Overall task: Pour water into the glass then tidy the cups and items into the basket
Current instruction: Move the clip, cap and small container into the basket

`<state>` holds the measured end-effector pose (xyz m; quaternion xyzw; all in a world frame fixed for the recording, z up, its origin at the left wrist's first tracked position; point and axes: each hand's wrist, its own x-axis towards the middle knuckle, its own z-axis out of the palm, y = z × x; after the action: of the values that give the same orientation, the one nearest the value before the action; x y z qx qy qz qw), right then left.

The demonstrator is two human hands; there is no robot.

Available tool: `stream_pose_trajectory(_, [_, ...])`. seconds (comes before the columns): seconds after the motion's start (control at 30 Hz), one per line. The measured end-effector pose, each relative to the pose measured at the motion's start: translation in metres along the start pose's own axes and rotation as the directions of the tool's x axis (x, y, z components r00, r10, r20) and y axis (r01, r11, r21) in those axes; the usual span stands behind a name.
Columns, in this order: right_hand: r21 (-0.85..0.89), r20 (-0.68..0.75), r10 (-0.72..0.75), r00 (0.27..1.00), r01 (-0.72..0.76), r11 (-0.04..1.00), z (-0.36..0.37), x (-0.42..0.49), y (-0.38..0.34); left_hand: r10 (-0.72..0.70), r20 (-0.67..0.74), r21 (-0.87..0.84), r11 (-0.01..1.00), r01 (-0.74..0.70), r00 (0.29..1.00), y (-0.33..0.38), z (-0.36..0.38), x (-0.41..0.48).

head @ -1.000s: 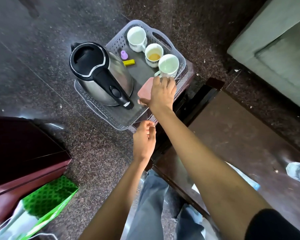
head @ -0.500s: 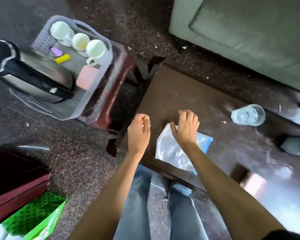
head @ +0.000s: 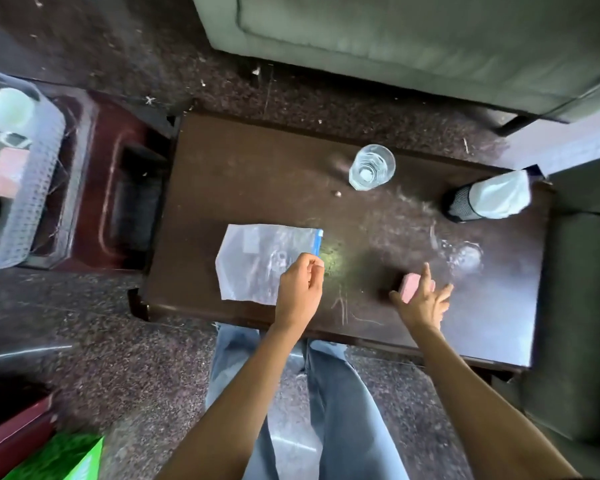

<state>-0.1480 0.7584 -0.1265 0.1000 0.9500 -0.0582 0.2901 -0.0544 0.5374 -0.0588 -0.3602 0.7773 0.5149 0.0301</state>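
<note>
Dark wood table (head: pixel 257 174), scuffed and streaked, seen from above.

Glass (head: pixel 372 167): clear, upright, toward the far edge of the table, apart from both hands; water level not readable.

Plastic bag (head: pixel 257 261): clear, with a blue zip strip, flat near the front edge of the table.

Left hand (head: pixel 300 289): loosely curled over the bag's right end, thumb and forefinger nearly meeting beside the blue strip; whether they pinch it cannot be told.

Right hand (head: pixel 421 299): fingers spread, low over the table to the right of the bag, with a pink block (head: pixel 409 287) against the palm side; the grip on it cannot be told.

Black cylinder (head: pixel 459 204): on its side near the table's right end, with a white wrap (head: pixel 501 199) over its outer half.

Basket (head: pixel 37 188): pale lattice plastic, on a reddish stand (head: pixel 104 188) left of the table, cut off by the frame edge. Holds a white cup (head: pixel 11 107) and a second pink block (head: pixel 9 171).

Grey sofa (head: pixel 413 39) beyond the table. Green bag (head: pixel 63 459) at the lower left corner.
</note>
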Motion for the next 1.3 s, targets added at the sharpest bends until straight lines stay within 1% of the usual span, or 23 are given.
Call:
stream_pose_trajectory(0.07, [0.076, 0.074, -0.059, 0.995, 0.053, 0.996, 0.004, 0.005, 0.01, -0.001, 0.023, 0.011, 1.0, 0.001, 1.0, -0.003, 0.003, -0.004])
stream_pose_trajectory(0.1, [0.099, 0.082, -0.096, 0.992, 0.088, 0.991, 0.005, 0.005, 0.011, -0.002, 0.022, 0.025, 1.0, 0.002, 1.0, -0.004, 0.003, -0.006])
stream_pose_trajectory(0.2, [0.132, 0.046, -0.182, 0.982, 0.174, 0.976, 0.003, -0.001, 0.0, -0.011, -0.018, 0.067, 0.998, 0.012, 1.0, -0.011, -0.006, -0.006])
stream_pose_trajectory(0.3, [0.239, 0.005, -0.261, 0.965, 0.252, 0.938, -0.005, -0.017, -0.035, -0.044, -0.058, 0.068, 0.997, 0.048, 0.997, -0.022, -0.024, -0.005])
stream_pose_trajectory(0.37, [0.275, -0.041, -0.346, 0.937, 0.343, 0.898, -0.012, -0.029, -0.067, -0.088, -0.088, 0.045, 0.995, 0.092, 0.992, -0.029, -0.039, -0.002])
stream_pose_trajectory(0.4, [0.283, -0.067, -0.404, 0.912, 0.405, 0.869, -0.015, -0.035, -0.087, -0.108, -0.109, 0.026, 0.993, 0.111, 0.988, -0.033, -0.049, 0.001])
stream_pose_trajectory(0.53, [0.282, -0.127, -0.609, 0.783, 0.617, 0.734, -0.022, -0.062, -0.173, -0.138, -0.203, 0.004, 0.99, 0.141, 0.969, -0.048, -0.095, 0.011])
stream_pose_trajectory(0.6, [0.282, -0.121, -0.695, 0.709, 0.696, 0.66, -0.022, -0.077, -0.222, -0.171, -0.263, -0.044, 0.985, 0.166, 0.949, -0.06, -0.124, 0.015])
stream_pose_trajectory(0.67, [0.289, -0.105, -0.769, 0.63, 0.76, 0.582, -0.019, -0.093, -0.275, -0.227, -0.323, -0.126, 0.972, 0.196, 0.919, -0.073, -0.155, 0.02])
stream_pose_trajectory(0.7, [0.272, -0.112, -0.813, 0.572, 0.804, 0.528, -0.018, -0.1, -0.298, -0.253, -0.353, -0.177, 0.964, 0.201, 0.901, -0.077, -0.169, 0.021])
stream_pose_trajectory(0.77, [0.228, -0.101, -0.904, 0.416, 0.894, 0.386, -0.018, -0.119, -0.351, -0.298, -0.415, -0.25, 0.946, 0.207, 0.859, -0.091, -0.202, 0.025])
stream_pose_trajectory(0.83, [0.228, 0.009, -0.954, 0.298, 0.929, 0.292, -0.022, -0.144, -0.406, -0.324, -0.46, -0.27, 0.938, 0.218, 0.827, -0.108, -0.234, 0.03])
stream_pose_trajectory(0.9, [0.185, 0.116, -0.982, 0.15, 0.968, 0.17, -0.02, -0.166, -0.462, -0.338, -0.494, -0.284, 0.934, 0.219, 0.801, -0.124, -0.262, 0.035])
stream_pose_trajectory(0.97, [0.076, 0.21, -0.978, 0.011, 0.997, 0.027, -0.01, -0.188, -0.519, -0.35, -0.522, -0.29, 0.93, 0.223, 0.778, -0.141, -0.284, 0.04])
stream_pose_trajectory(1.0, [0.006, 0.261, -0.965, -0.039, 0.999, -0.039, -0.004, -0.199, -0.546, -0.361, -0.526, -0.295, 0.927, 0.232, 0.771, -0.147, -0.294, 0.042])
stream_pose_trajectory(1.07, [-0.093, 0.358, -0.929, -0.099, 0.986, -0.141, 0.01, -0.218, -0.591, -0.386, -0.517, -0.325, 0.914, 0.241, 0.764, -0.155, -0.309, 0.046])
stream_pose_trajectory(1.17, [-0.14, 0.471, -0.875, -0.116, 0.969, -0.203, 0.031, -0.239, -0.643, -0.393, -0.514, -0.342, 0.909, 0.238, 0.762, -0.161, -0.328, 0.049])
stream_pose_trajectory(1.3, [-0.23, 0.59, -0.799, -0.118, 0.924, -0.306, 0.052, -0.243, -0.681, -0.381, -0.488, -0.346, 0.91, 0.227, 0.785, -0.162, -0.342, 0.051])
